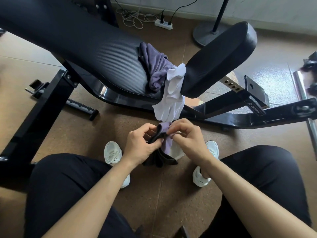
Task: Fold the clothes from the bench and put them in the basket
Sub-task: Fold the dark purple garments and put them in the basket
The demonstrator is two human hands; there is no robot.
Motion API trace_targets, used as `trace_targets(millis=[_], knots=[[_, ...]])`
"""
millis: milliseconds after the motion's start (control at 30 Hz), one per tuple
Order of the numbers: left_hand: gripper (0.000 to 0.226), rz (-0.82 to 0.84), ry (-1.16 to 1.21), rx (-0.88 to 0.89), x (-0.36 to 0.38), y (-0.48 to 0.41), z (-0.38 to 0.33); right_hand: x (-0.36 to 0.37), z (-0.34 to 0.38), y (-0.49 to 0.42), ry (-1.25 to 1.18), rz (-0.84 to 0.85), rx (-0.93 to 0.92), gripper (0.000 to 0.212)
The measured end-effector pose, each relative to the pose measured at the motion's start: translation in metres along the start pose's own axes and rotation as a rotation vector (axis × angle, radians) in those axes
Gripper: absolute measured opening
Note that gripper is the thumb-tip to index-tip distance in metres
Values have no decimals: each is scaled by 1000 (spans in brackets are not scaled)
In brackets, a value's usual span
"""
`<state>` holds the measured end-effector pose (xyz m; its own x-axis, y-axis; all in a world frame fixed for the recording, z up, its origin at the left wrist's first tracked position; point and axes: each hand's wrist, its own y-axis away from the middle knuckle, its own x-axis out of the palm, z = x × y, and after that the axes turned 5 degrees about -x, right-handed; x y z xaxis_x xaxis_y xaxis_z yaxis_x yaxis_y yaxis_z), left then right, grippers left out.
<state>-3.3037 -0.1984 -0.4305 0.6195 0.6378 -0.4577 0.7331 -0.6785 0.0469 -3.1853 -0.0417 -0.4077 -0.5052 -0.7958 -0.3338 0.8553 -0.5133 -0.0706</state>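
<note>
A black padded bench (pixel 96 54) crosses the view in front of me. On its seat lies a crumpled purple garment (pixel 157 66), and a white garment (pixel 172 97) hangs down from the gap between the two pads. Below the white one, my left hand (pixel 140 145) and my right hand (pixel 187 136) both grip a small purple and black garment (pixel 165 143). Its black part hangs down between my knees. No basket is in view.
I sit with black trousers and white shoes (pixel 113 153) on a brown floor. The bench's black steel frame (pixel 240 109) spreads left and right. A power strip (pixel 163 24) with cables and a round stand base (pixel 208 33) sit by the far wall.
</note>
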Motion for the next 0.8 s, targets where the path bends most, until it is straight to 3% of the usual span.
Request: trace_targets(millis=[267, 367, 467, 633, 800], knots=[[23, 159, 208, -32, -5, -3, -3, -12, -6, -6, 282, 87, -143, 26], [13, 158, 302, -74, -5, -3, -7, -12, -8, -6, 243, 65, -116, 19], [19, 125, 244, -87, -6, -4, -1, -20, -6, -5, 176, 92, -33, 20], [19, 226, 227, -53, -4, -2, -2, -18, -3, -5, 232, 177, -131, 15], [16, 257, 278, -93, -7, -1, -8, -16, -1, -4, 224, 174, -75, 18]])
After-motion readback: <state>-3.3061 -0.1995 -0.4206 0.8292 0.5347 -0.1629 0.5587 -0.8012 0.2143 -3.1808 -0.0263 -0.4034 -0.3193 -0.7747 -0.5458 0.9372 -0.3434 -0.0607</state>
